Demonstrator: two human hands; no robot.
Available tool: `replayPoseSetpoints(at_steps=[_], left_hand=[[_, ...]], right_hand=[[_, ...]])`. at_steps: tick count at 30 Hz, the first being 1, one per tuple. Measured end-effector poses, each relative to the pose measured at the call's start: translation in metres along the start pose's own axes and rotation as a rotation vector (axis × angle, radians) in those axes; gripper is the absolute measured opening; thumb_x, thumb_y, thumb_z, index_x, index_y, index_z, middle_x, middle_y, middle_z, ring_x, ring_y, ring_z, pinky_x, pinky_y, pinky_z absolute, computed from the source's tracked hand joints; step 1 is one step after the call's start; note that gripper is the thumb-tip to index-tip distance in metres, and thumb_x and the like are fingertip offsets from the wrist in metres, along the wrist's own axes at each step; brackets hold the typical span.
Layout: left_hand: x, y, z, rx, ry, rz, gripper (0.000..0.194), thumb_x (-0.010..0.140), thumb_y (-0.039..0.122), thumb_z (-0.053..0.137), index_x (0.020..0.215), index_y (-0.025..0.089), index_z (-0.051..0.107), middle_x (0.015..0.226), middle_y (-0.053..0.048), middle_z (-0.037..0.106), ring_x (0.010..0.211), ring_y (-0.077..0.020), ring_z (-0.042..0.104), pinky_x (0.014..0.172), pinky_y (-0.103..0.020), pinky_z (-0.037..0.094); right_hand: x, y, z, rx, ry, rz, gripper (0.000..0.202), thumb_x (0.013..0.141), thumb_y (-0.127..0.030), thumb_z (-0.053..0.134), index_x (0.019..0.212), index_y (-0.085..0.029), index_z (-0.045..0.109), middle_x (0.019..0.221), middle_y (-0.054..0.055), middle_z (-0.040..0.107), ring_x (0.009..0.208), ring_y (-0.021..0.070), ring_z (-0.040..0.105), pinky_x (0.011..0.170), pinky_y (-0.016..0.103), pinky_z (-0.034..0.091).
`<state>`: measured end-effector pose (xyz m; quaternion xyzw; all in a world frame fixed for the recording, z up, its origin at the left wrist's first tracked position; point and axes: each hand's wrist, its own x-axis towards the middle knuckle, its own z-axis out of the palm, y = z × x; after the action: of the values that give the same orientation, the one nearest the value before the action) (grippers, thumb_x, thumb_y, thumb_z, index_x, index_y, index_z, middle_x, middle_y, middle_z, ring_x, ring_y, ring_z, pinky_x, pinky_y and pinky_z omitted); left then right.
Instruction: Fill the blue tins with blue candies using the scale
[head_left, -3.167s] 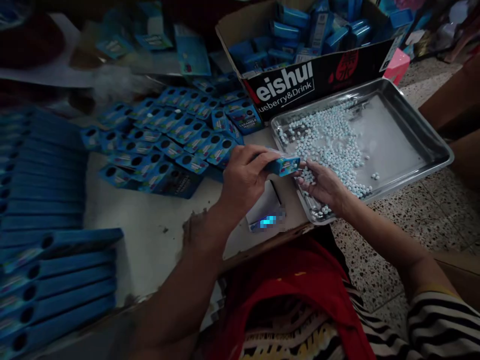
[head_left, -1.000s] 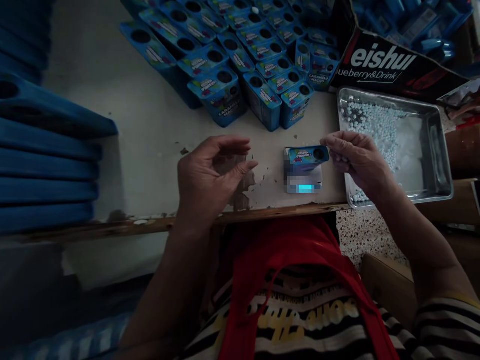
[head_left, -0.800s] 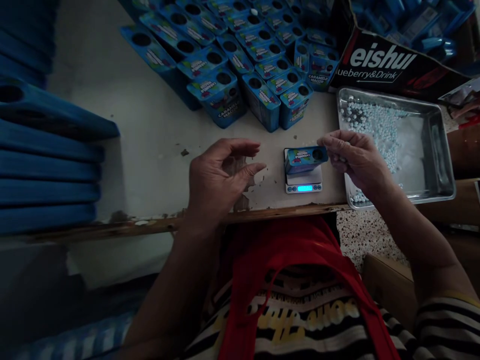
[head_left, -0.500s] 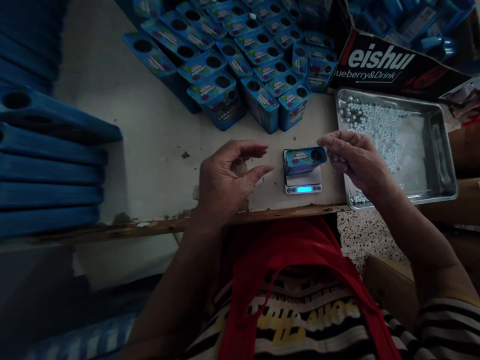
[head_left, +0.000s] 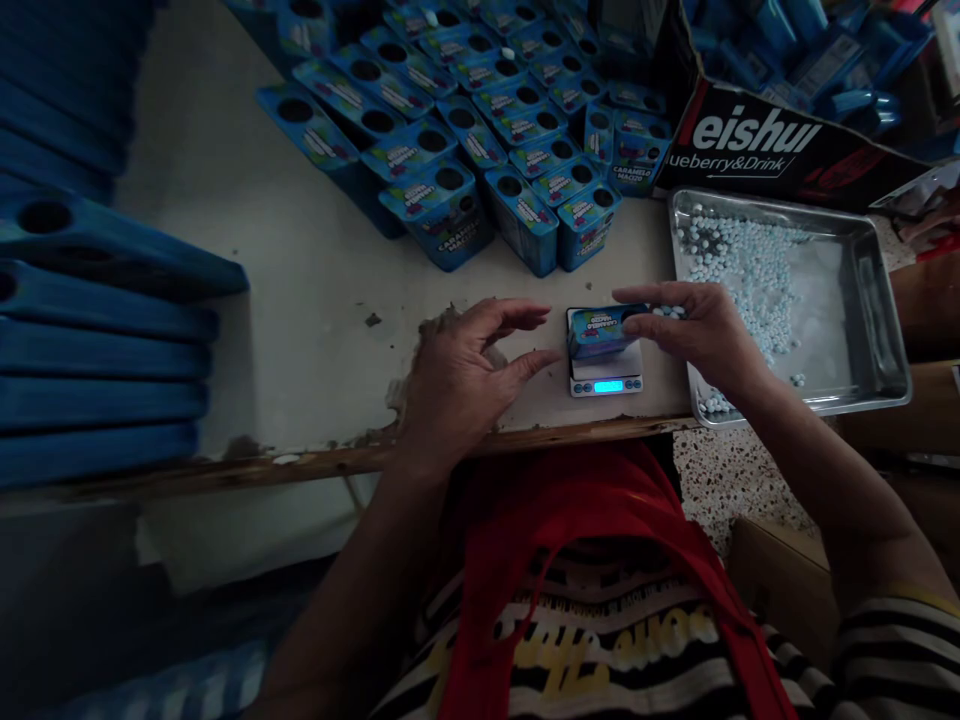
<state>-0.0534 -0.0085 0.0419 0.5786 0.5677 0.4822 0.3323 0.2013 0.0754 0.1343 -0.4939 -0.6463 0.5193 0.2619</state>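
A small blue candy box [head_left: 598, 330] printed "Caramelo Macizo" rests on a digital kitchen scale [head_left: 606, 385] with a lit blue display. Thumb and fingers of my right hand [head_left: 701, 325] close around the box's right end, at its dark round hole. Several pale blue-white candies [head_left: 667, 312] show in that same hand, behind the fingertips. Left of the scale, my left hand [head_left: 480, 365] is held over the table, thumb and fingers apart with nothing between them.
Many blue boxes [head_left: 525, 215] stand in rows behind the scale. On the right lies a metal tray [head_left: 847, 330] of loose candies, with a black carton [head_left: 750, 145] of blue packs beyond it. Flat blue boxes [head_left: 97, 350] are stacked at left. The table's worn wooden edge [head_left: 555, 435] runs in front.
My right hand has moved left, from beside the box onto its right end, and its grip has opened enough to show the candies. My left hand stays open left of the scale.
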Motion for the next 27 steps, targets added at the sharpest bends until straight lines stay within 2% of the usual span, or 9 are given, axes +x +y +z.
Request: replayPoseSetpoints(at_steps=[3,7,11,14,16,18,20,23,27], left_hand=[[-0.002,-0.002,0.000,0.005,-0.013,-0.026,0.043,0.093,0.041,0.093,0.133,0.033,0.080,0.130,-0.004,0.084,0.123,-0.0281,0.081,0.119,-0.049,0.065],[0.001,0.001,-0.001,0.034,-0.023,-0.026,0.043,0.094,0.042,0.092,0.133,0.033,0.080,0.134,-0.006,0.083,0.125,-0.0299,0.080,0.120,-0.051,0.064],[0.012,0.018,0.001,0.062,-0.023,0.047,0.042,0.093,0.043,0.094,0.132,0.032,0.080,0.132,-0.008,0.084,0.124,-0.0310,0.080,0.117,-0.050,0.065],[0.018,0.033,0.001,0.086,-0.031,0.091,0.041,0.094,0.042,0.093,0.132,0.033,0.080,0.131,-0.007,0.083,0.124,-0.0306,0.080,0.118,-0.049,0.065],[0.017,0.039,-0.001,0.096,-0.017,0.093,0.039,0.096,0.040,0.092,0.132,0.033,0.081,0.131,-0.007,0.083,0.124,-0.0293,0.080,0.118,-0.047,0.065],[0.014,0.040,-0.005,0.098,0.016,0.096,0.037,0.097,0.041,0.092,0.131,0.031,0.081,0.129,-0.006,0.083,0.122,-0.0283,0.080,0.116,-0.046,0.065],[0.011,0.037,-0.008,0.097,0.039,0.103,0.038,0.095,0.043,0.093,0.128,0.029,0.081,0.126,-0.006,0.084,0.119,-0.0279,0.081,0.113,-0.045,0.067],[0.010,0.035,-0.010,0.110,0.028,0.118,0.044,0.093,0.042,0.096,0.131,0.029,0.080,0.127,-0.005,0.083,0.121,-0.0277,0.080,0.113,-0.043,0.067],[0.022,0.047,0.003,0.275,-0.011,0.179,0.059,0.088,0.031,0.101,0.141,0.031,0.075,0.137,-0.006,0.077,0.133,-0.0318,0.073,0.124,-0.047,0.059]], right_hand=[[-0.004,0.000,-0.001,0.000,-0.005,-0.017,0.040,0.077,-0.039,0.102,0.111,-0.019,0.093,0.093,0.005,0.081,0.088,0.0211,0.071,0.073,0.032,0.056],[-0.001,-0.005,-0.017,0.170,0.085,0.025,0.033,0.084,-0.043,0.099,0.107,-0.020,0.091,0.070,-0.001,0.064,0.064,0.0134,0.054,0.052,0.026,0.039],[0.037,-0.006,-0.039,0.234,0.127,-0.054,0.030,0.088,-0.048,0.096,0.100,-0.023,0.086,0.068,-0.002,0.058,0.061,0.0139,0.050,0.048,0.026,0.031],[0.086,-0.005,-0.044,-0.001,0.078,-0.169,0.026,0.093,-0.047,0.091,0.107,-0.025,0.085,0.076,0.001,0.068,0.077,0.0211,0.066,0.060,0.029,0.046],[0.116,-0.006,-0.042,-0.308,0.047,-0.260,0.020,0.098,-0.037,0.087,0.114,-0.025,0.085,0.093,0.005,0.079,0.099,0.0273,0.074,0.079,0.035,0.056],[0.136,-0.008,-0.041,-0.657,-0.006,-0.327,0.021,0.100,-0.023,0.083,0.121,-0.023,0.084,0.114,0.009,0.085,0.115,0.0317,0.075,0.100,0.042,0.056],[0.146,-0.010,-0.041,-0.915,-0.059,-0.351,0.026,0.102,-0.016,0.079,0.127,-0.023,0.083,0.125,0.010,0.085,0.122,0.0342,0.075,0.110,0.046,0.052],[0.147,-0.011,-0.037,-1.060,-0.092,-0.370,0.023,0.108,-0.020,0.077,0.130,-0.026,0.083,0.129,0.009,0.085,0.125,0.0331,0.076,0.108,0.043,0.052],[0.144,-0.003,-0.022,-1.155,-0.091,-0.315,0.017,0.113,-0.020,0.071,0.127,-0.017,0.082,0.131,0.011,0.084,0.126,0.0282,0.076,0.102,0.037,0.049]])
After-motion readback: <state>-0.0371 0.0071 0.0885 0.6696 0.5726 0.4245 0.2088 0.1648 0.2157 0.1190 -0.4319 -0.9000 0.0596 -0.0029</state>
